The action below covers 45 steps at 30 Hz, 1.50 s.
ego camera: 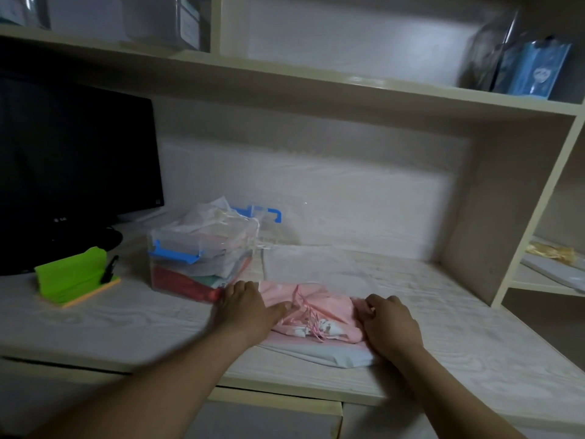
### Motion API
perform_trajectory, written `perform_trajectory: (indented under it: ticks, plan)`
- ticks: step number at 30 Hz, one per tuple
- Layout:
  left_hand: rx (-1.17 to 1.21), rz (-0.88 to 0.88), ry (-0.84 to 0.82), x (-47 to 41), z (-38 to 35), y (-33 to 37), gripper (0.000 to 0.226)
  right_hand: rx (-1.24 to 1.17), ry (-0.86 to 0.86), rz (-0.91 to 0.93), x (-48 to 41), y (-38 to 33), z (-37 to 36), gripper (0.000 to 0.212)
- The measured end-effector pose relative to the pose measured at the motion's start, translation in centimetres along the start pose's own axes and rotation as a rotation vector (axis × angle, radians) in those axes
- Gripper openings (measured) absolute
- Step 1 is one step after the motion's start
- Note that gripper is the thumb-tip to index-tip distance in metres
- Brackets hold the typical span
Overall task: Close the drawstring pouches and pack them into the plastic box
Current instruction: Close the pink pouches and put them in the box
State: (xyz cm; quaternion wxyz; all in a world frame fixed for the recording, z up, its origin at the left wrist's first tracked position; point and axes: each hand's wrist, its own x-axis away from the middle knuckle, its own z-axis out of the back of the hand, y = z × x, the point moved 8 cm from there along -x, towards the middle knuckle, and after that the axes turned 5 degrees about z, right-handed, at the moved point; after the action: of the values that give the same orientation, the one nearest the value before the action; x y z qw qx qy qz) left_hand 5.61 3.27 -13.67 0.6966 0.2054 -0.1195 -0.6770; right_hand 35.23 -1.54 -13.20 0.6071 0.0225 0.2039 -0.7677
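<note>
While the left hand [248,312] lies flat on the pink pouch [330,308] and the right hand [391,326] pinches its other edge, pull the cords [305,315] evenly; the plastic box [158,270] stands just beyond the left hand.

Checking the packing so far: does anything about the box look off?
Yes. The box is overfilled: pouches heap above its rim and ribbons trail over its right side, so it may not close. One pink pouch is not yet packed. Nothing looks torn.
</note>
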Motion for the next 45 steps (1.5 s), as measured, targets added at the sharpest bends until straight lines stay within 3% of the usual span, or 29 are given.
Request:
perform_trajectory:
  ticks: [3,7,11,13,16,18,20,25,29,32,36,41,43,45]
  plan:
    - [0.020,0.023,-0.031,-0.2,-0.2,-0.2,0.095,0.030,0.061,0.016,0.6,-0.4,0.1,0.021]
    - [0.063,0.078,-0.055,-0.6,-0.2,0.2,0.098,0.146,-0.013,-0.091,0.4,0.4,-0.1,0.048]
    - [0.054,0.152,-0.105,-0.9,-0.4,0.2,0.111,0.160,0.028,-0.028,0.4,-0.1,0.3,0.033]
    - [0.056,0.154,-0.068,-0.7,0.1,0.3,0.083,0.132,0.045,-0.020,0.6,-0.2,0.4,0.025]
    - [0.159,0.042,0.131,0.2,1.3,1.2,0.022,0.074,0.100,-0.011,0.5,0.0,0.4,0.013]
    - [0.425,-0.073,0.163,1.1,2.0,2.5,0.014,-0.090,0.187,-0.002,0.5,0.4,1.0,0.018]
    - [0.622,-0.132,0.125,2.1,3.1,4.1,0.026,-0.406,0.252,-0.041,0.5,1.2,2.0,0.021]
    - [0.717,-0.195,0.183,2.4,7.8,6.0,0.009,-1.088,0.134,-0.193,-2.4,2.1,3.5,0.028]
    - [0.841,-0.208,0.230,1.7,10.8,6.2,0.041,-1.312,0.080,-0.303,-7.5,1.8,3.9,0.034]
    - [0.850,-0.202,0.281,1.0,13.5,5.2,0.056,-1.211,0.094,-0.273,-11.3,-1.4,4.6,0.042]
    - [0.865,-0.091,0.442,-1.4,17.9,1.1,0.049,-0.929,0.110,-0.061,-14.0,-11.2,7.7,0.035]
    - [0.964,0.130,0.573,-5.0,21.1,-5.5,0.057,-0.519,0.128,0.142,-17.1,-25.2,9.9,0.067]
    - [0.947,0.204,0.572,-5.6,20.8,-7.0,0.056,-0.288,-0.023,0.323,-17.4,-30.8,7.3,0.066]
    - [0.903,0.239,0.535,-5.7,20.0,-7.3,0.052,-0.358,-0.302,0.345,-16.7,-33.8,3.1,0.082]
